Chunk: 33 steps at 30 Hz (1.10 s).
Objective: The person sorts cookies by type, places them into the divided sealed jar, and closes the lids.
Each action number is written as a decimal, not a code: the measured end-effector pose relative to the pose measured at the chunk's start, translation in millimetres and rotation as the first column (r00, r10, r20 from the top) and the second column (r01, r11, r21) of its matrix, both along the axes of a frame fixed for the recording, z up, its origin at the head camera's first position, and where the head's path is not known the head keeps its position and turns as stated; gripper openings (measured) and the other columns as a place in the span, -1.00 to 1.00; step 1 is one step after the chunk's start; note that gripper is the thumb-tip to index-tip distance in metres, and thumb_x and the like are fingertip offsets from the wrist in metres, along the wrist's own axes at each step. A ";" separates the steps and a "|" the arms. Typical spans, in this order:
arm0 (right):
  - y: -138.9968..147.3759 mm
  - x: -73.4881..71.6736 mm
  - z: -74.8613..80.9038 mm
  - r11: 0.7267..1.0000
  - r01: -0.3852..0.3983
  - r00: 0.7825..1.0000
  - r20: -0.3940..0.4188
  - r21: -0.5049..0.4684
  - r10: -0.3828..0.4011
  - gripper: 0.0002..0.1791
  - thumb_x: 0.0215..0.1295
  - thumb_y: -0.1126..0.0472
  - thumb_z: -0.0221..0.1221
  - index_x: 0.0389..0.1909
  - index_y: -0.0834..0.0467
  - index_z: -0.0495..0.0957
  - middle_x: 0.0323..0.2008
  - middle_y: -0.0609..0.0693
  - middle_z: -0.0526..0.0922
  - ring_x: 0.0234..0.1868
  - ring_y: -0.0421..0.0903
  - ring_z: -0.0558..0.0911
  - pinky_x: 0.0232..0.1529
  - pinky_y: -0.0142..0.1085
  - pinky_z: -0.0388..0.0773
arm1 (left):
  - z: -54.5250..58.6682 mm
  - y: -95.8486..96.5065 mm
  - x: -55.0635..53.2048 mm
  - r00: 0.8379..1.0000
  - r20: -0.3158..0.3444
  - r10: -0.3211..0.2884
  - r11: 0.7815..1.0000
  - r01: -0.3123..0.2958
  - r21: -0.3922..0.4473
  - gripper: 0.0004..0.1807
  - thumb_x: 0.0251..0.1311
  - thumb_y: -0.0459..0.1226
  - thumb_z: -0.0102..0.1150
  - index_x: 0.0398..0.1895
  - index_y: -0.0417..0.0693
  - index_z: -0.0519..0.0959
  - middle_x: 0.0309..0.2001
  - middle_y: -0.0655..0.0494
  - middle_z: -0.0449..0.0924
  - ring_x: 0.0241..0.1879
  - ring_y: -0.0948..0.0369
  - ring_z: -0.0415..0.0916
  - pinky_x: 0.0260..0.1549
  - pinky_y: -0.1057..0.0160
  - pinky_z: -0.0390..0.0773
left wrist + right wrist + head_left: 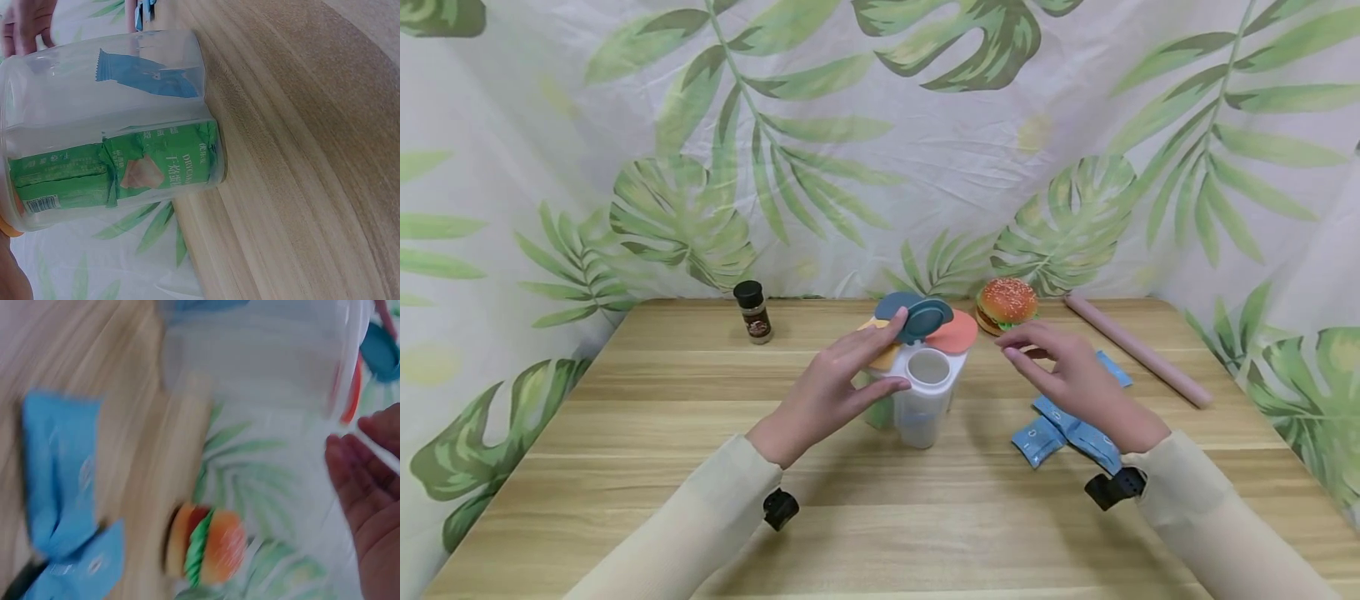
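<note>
A clear compartment container (922, 417) with several coloured lids stands mid-table. Its front teal lid (928, 317) is flipped up over a round opening. The left hand (835, 371) rests on the container's top left, fingers straight beside the raised lid, thumb by the front rim. Green packets (159, 159) fill one compartment, and a blue packet (144, 74) lies in the neighbouring one. To the right, the right hand (1067, 371) hovers apart from the container, fingers loosely bent. Nothing shows between its fingertips in the right wrist view. Several blue packets (1067, 429) lie below it.
A toy hamburger (1007, 302) sits behind the right hand. A pink roller-like rod (1138, 350) lies along the right side. At the back left stands a black-capped spice jar (753, 312). A leaf-print cloth (820, 150) hangs behind the table (647, 467).
</note>
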State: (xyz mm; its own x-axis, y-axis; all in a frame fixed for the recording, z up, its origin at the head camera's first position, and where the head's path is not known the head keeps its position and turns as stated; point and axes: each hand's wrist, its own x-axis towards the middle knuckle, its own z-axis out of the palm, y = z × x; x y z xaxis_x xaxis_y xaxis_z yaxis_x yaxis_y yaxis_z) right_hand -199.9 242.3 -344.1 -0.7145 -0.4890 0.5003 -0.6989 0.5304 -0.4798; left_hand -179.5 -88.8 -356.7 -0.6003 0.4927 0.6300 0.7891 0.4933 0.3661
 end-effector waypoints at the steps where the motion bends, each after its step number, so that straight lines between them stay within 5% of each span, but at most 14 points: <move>1: 5.5 -2.7 -2.7 0.999 0.043 0.999 0.020 0.022 -0.043 -0.81 0.49 0.39 0.21 0.01 0.18 0.71 -0.10 0.05 0.79 -0.10 -0.07 0.76 -0.08 -0.21 0.80 | -0.1 0.0 0.0 1.000 -0.002 0.000 1.000 0.000 0.003 0.01 0.15 -0.21 0.55 0.65 0.01 0.22 0.34 -0.03 0.63 0.34 0.04 0.59 0.36 0.00 0.59; 8: 50.6 -23.0 -20.5 0.933 0.251 0.943 0.153 0.256 -0.295 -0.73 0.54 0.32 0.17 0.09 0.45 0.59 -0.01 0.42 0.71 -0.01 0.33 0.71 0.01 0.20 0.71 | -1.2 0.8 0.7 1.000 0.004 0.003 1.000 -0.003 0.013 0.02 0.13 -0.22 0.56 0.65 0.03 0.22 0.34 -0.02 0.63 0.35 0.05 0.58 0.37 0.01 0.59; 15: 83.2 -30.4 -35.6 0.842 0.286 0.887 0.207 0.457 -0.413 -0.54 0.55 0.27 0.11 0.28 0.53 0.43 0.16 0.54 0.59 0.03 0.34 0.67 0.04 0.23 0.61 | -0.8 -0.2 0.5 1.000 -0.004 0.001 1.000 -0.001 0.014 0.02 0.12 -0.24 0.57 0.65 0.02 0.22 0.33 -0.03 0.64 0.33 0.05 0.59 0.36 0.01 0.60; 19: 92.0 -30.8 -39.5 0.818 0.272 0.894 0.181 0.507 -0.409 -0.52 0.55 0.29 0.08 0.31 0.56 0.41 0.19 0.54 0.58 0.19 0.44 0.61 0.15 0.29 0.59 | 0.2 -0.1 1.4 1.000 0.005 0.002 1.000 -0.002 0.008 0.02 0.13 -0.22 0.56 0.65 0.03 0.23 0.34 -0.02 0.63 0.35 0.05 0.58 0.38 0.02 0.58; 33: 102.7 -41.3 -47.0 0.797 0.261 0.911 0.134 0.544 -0.390 -0.64 0.54 0.39 0.03 0.20 0.55 0.46 -0.09 0.47 0.69 -0.15 0.24 0.71 -0.07 0.14 0.64 | 1.1 1.0 0.4 1.000 -0.002 0.004 1.000 -0.004 -0.003 -0.04 0.21 -0.18 0.51 0.64 0.02 0.24 0.36 -0.02 0.62 0.35 0.06 0.58 0.39 0.03 0.57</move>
State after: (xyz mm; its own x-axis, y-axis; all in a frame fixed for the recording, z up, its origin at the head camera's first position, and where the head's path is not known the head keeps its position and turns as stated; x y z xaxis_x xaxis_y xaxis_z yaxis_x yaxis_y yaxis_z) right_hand -241.1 345.0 -391.1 -0.9382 -0.3421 0.0527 -0.3455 0.9163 -0.2025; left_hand -179.0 -87.8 -355.6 -0.6011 0.4923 0.6296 0.7878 0.4978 0.3628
